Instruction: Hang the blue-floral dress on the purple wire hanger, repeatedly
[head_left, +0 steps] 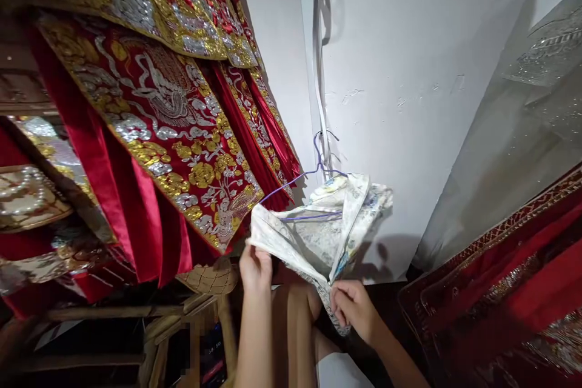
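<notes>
A pale floral garment (291, 248) hangs open at a V-shaped neckline on a purple wire hanger (319, 165). The hanger's hook is up at a white strap or rail against the wall. My left hand (256, 268) pinches the cloth at the left shoulder edge. Down at the point of the V, my right hand (353, 309) has its fingers closed on the garment's edge; any fastener between them is too small to make out. The garment's lower part drops below my right hand, partly hidden by it.
Red robes with gold and silver embroidery (182, 151) hang at the left. A wooden frame (154, 333) and a woven hat-like piece (211, 276) sit low there. Sheer covered garments (482, 109) and dark red cloth (536, 279) fill the right, with a white wall (395, 42) behind.
</notes>
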`<action>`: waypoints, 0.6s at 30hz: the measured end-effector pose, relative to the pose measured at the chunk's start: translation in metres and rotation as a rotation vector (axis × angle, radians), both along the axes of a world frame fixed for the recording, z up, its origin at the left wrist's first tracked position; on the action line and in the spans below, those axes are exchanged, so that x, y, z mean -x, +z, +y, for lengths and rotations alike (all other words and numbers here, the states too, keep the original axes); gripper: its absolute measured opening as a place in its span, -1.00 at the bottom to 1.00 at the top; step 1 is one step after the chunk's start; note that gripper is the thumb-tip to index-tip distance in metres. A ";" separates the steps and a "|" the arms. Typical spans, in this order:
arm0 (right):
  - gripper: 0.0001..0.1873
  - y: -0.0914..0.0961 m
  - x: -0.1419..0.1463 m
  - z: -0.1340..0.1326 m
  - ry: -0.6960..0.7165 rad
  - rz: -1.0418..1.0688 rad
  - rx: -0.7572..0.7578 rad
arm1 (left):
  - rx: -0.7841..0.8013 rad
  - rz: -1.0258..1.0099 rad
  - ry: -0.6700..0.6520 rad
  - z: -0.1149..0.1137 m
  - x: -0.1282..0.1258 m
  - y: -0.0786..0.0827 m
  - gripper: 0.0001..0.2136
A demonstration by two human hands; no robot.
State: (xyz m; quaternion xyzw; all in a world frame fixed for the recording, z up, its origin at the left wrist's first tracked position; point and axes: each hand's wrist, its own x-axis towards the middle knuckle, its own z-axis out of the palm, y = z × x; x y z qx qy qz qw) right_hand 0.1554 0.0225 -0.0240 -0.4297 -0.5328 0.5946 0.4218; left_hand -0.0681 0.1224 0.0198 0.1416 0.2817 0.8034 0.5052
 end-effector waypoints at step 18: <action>-0.50 -0.013 -0.057 -0.011 -0.090 -0.268 -0.053 | -0.033 0.260 -0.178 -0.094 -0.082 -0.047 -0.64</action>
